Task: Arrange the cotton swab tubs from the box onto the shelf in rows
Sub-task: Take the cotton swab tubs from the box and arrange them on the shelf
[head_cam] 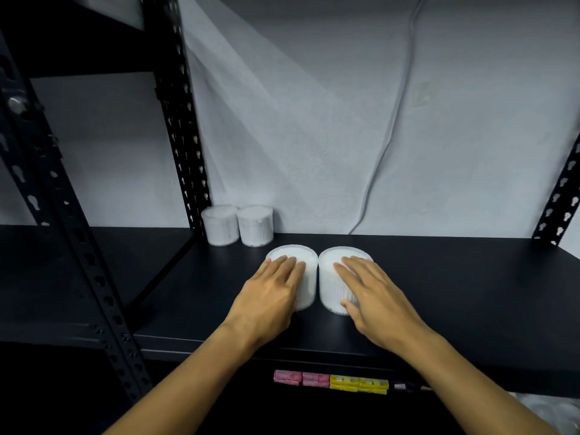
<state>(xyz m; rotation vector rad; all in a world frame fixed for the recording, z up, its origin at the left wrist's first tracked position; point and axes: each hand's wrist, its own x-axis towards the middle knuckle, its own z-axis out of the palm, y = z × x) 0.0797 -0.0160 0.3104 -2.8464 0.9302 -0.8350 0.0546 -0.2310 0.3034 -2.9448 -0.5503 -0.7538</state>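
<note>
Two clear tubs of white cotton swabs stand side by side, touching, in the middle of the black shelf [439, 293]. My left hand [270, 293] lies over the left tub [309, 287], fingers straight across its lid. My right hand [373, 296] lies the same way on the right tub [329, 287], its thumb down against the tub's side. Farther back, against the wall by the upright, stand two more tubs, one [219, 226] to the left of the other [255, 226], close together. The box is out of view.
Black perforated uprights [185, 146] frame the shelf on the left, and another upright [561, 196] at the right. A grey cable [386, 146] hangs down the wall behind. Pink and yellow packs [329, 379] lie on the level below the shelf's front edge.
</note>
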